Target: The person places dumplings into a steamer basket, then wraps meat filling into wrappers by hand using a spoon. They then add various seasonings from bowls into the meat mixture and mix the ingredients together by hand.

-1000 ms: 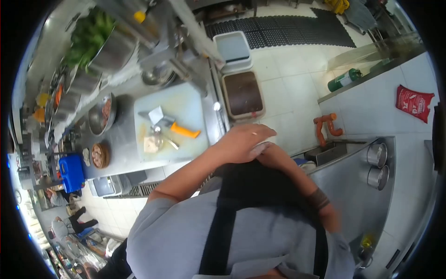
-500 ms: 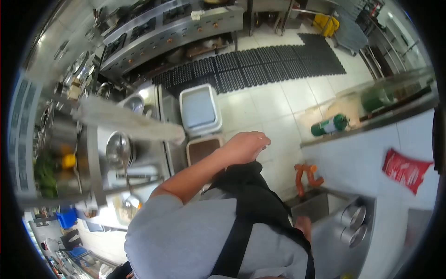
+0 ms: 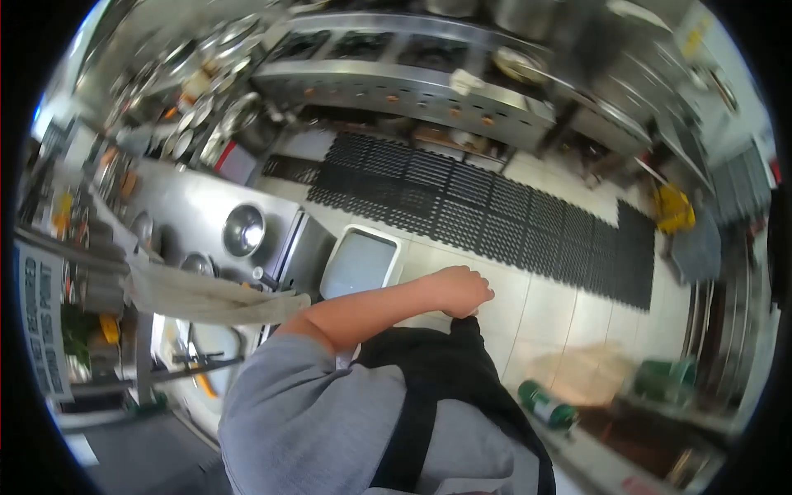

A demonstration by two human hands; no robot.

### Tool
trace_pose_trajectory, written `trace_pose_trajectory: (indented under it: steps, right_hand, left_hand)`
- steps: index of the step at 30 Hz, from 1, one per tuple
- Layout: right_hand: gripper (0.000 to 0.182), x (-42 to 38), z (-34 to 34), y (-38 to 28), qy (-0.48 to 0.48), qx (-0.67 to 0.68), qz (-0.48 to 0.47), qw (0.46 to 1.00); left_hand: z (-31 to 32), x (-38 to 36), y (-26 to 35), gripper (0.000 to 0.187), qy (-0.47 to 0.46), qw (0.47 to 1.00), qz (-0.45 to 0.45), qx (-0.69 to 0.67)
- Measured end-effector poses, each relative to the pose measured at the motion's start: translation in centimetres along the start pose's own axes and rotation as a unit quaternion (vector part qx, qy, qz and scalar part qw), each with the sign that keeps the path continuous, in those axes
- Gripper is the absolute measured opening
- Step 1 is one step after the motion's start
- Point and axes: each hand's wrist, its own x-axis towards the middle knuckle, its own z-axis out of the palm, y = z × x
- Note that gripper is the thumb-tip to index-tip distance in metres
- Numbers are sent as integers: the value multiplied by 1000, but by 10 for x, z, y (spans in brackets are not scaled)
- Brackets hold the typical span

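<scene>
My left hand point(image 3: 460, 290) is held out in front of my apron, over the tiled floor, its fingers curled in a loose fist. Nothing shows in it. A white bin point(image 3: 397, 247) with a grey-blue inside or lid stands nearest to this hand, just beyond my forearm. My right hand is out of view. Below and right of the left hand, a green bottle-like canister point(image 3: 547, 406) lies on its side on a ledge.
Left is a steel counter point(image 3: 181, 198) with a metal bowl point(image 3: 244, 230); a pale cloth point(image 3: 214, 299) hangs near it. Perforated black mats point(image 3: 487, 206) cover floor before the stove point(image 3: 396, 95). A yellow bucket-like object point(image 3: 675, 208) stands at the far right.
The view has turned right, toward the stove and mats. The sink, orange pipe-like object and red packet have left view, as has my right hand. My left fingers look more curled.
</scene>
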Motion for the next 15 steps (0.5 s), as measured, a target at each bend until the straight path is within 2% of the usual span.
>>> trace_pose_trajectory:
  steps: [2, 5, 6, 7, 8, 9, 10, 11, 12, 15]
  right_hand:
    - [33, 67, -57, 45, -22, -72, -63, 995]
    - [32, 201, -166, 98, -18, -170, -147, 974]
    - [32, 241, -200, 108, -17, -197, -171, 965]
    - [32, 314, -247, 132, 31, -196, -192, 961]
    - [30, 359, -330, 97, 35, -273, -114, 955]
    - [30, 387, -403, 56, 124, -66, -23, 990]
    - [26, 439, -452, 38, 168, -73, -103, 978]
    - [27, 457, -520, -16, 177, -132, -182, 958]
    - [27, 504, -553, -49, 204, -29, -156, 966]
    - [25, 566, -638, -198, 190, 27, -216, 957]
  left_hand:
    - [-4, 5, -40, 35, 46, 998, -50, 1]
    - [-5, -5, -93, 39, 105, 970, -216, -31]
    - [-8, -12, -104, 41, 95, 960, -261, -35]
    - [-11, -19, -114, 43, 80, 949, -303, -42]
    - [-22, -29, -121, 43, 88, 942, -320, -49]
    - [-30, -38, -127, 43, 102, 922, -353, -121]
    - [-35, -46, -129, 43, 115, 896, -382, -197]
    - [-40, -52, -135, 43, 122, 887, -393, -208]
    - [-48, -58, -147, 44, 134, 870, -414, -232]
    - [-55, -67, -204, 45, 176, 831, -459, -260]
